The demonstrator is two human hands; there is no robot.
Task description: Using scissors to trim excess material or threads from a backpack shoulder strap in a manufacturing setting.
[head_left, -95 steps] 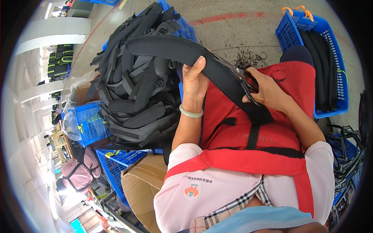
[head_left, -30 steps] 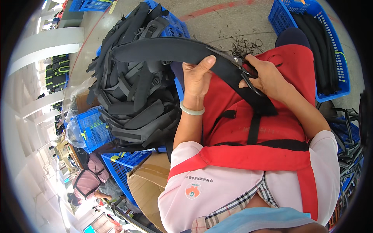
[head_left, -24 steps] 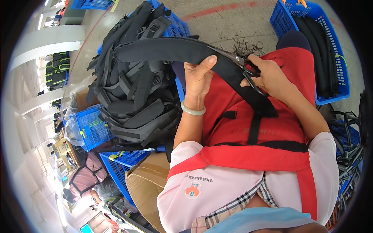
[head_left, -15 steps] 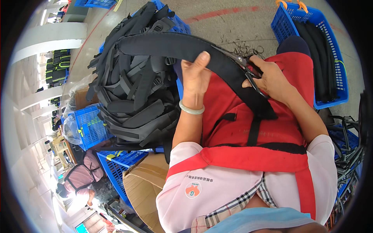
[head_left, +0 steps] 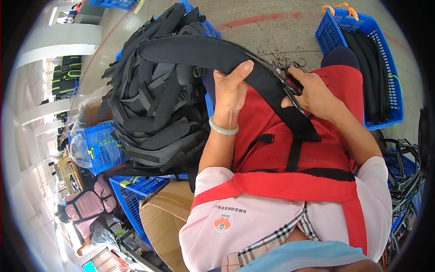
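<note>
A long, curved black padded strap (head_left: 195,50) stretches from the heap at my left across my lap. My left hand (head_left: 230,90) is closed on its middle, thumb on top and fingers hidden underneath. In my right hand (head_left: 319,95) is a pair of dark-handled scissors (head_left: 292,92), lying along the strap's right edge with the blades pointing away from me. Whether the blades are parted is too small to tell. The strap's near end rests on my red apron (head_left: 258,158).
Beside my left arm rises a big heap of black straps (head_left: 156,118). Blue crates (head_left: 102,145) and a cardboard box (head_left: 165,213) stand at left. A blue basket (head_left: 396,102) holds black padded pieces at far right. Thread scraps (head_left: 287,59) litter the floor. Another person (head_left: 88,204) works at lower left.
My right hand and the scissors have shifted only slightly along the strap's edge. My left hand keeps its hold, a little further right. The other person at lower left has changed posture.
</note>
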